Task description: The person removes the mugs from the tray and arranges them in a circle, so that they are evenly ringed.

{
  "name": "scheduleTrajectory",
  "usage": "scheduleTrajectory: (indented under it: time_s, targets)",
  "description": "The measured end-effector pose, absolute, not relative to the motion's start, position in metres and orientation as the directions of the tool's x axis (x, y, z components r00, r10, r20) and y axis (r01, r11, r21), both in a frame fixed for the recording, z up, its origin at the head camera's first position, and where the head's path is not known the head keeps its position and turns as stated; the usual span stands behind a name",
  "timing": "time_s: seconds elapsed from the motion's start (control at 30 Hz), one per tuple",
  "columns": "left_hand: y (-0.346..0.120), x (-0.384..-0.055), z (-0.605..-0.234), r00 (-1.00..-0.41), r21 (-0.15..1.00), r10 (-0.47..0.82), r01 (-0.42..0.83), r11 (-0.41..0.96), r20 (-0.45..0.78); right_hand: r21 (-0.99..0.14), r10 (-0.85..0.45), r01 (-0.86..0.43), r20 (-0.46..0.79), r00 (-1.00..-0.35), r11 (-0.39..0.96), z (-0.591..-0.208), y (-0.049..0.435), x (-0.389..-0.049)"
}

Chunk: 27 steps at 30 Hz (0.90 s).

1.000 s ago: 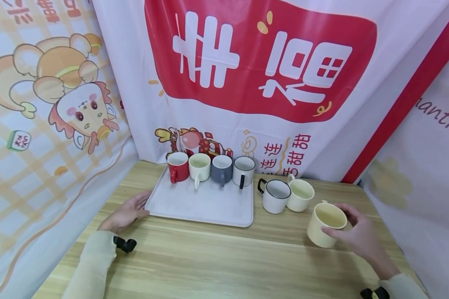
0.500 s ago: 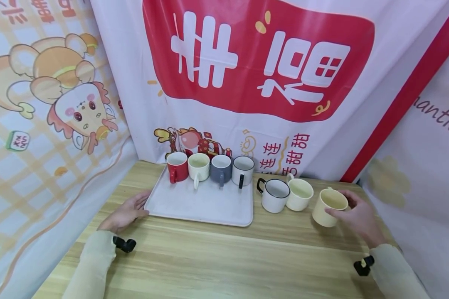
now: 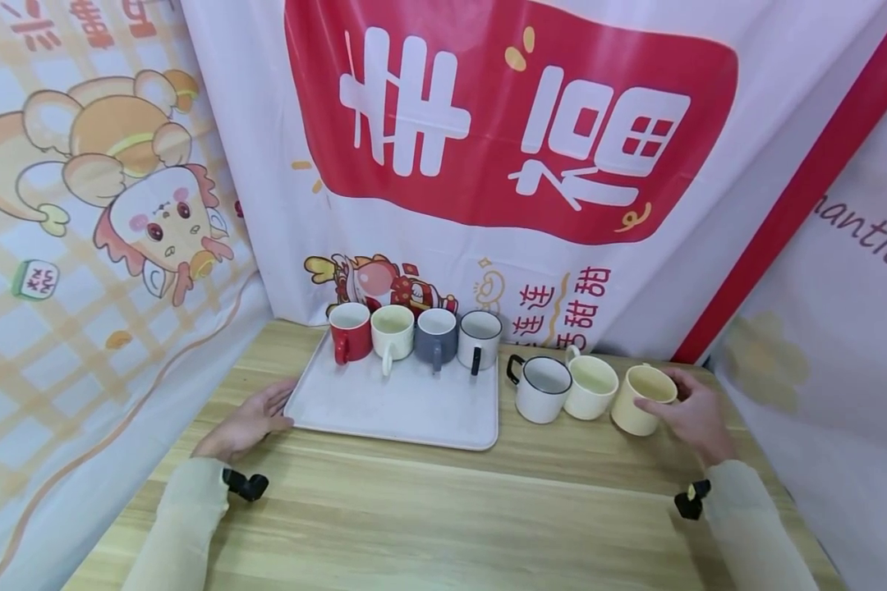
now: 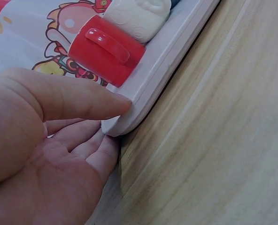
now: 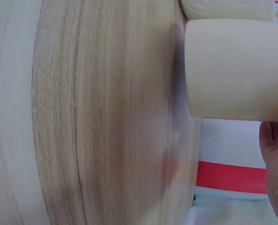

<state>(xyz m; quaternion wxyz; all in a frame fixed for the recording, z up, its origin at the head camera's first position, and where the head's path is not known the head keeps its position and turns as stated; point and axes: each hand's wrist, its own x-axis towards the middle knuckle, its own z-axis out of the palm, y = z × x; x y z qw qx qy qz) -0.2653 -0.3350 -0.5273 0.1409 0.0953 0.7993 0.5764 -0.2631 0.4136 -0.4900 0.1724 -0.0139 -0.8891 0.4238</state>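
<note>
My right hand holds a pale yellow mug by its rim and side, thumb in front, at the right end of the mug row. In the right wrist view, the upright yellow mug has a shadow beside its base; I cannot tell whether it touches the table. My left hand is at the left edge of a white tray. In the left wrist view, its thumb lies on the rim of the tray and the other fingers are against the edge below, pinching the corner.
On the tray's back stand a red mug, a cream mug, a grey-blue mug and a black-rimmed white mug. Right of it are another black-rimmed mug and a cream mug. Cloth hangings border the wooden table.
My right hand has carried the yellow mug back and slightly left, beside the cream mug, and lowered it. The left hand and the tray have stayed in place.
</note>
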Motion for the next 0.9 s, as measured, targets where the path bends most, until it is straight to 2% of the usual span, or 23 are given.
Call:
scheduleTrajectory:
  time_s: [0.67,0.9]
  targets:
    - [-0.33,-0.264,-0.524,-0.941,0.944,0.312,-0.02,0.329,-0.128,-0.747,0.141,-0.125,0.282,-0.949,0.653,-0.502,0.411,-0.262]
    - [-0.333,-0.266,-0.527,-0.944,0.942,0.31,-0.002,0.336,-0.113,-0.701,0.07,-0.087,0.192,-0.979,0.708,-0.484,0.414,-0.266]
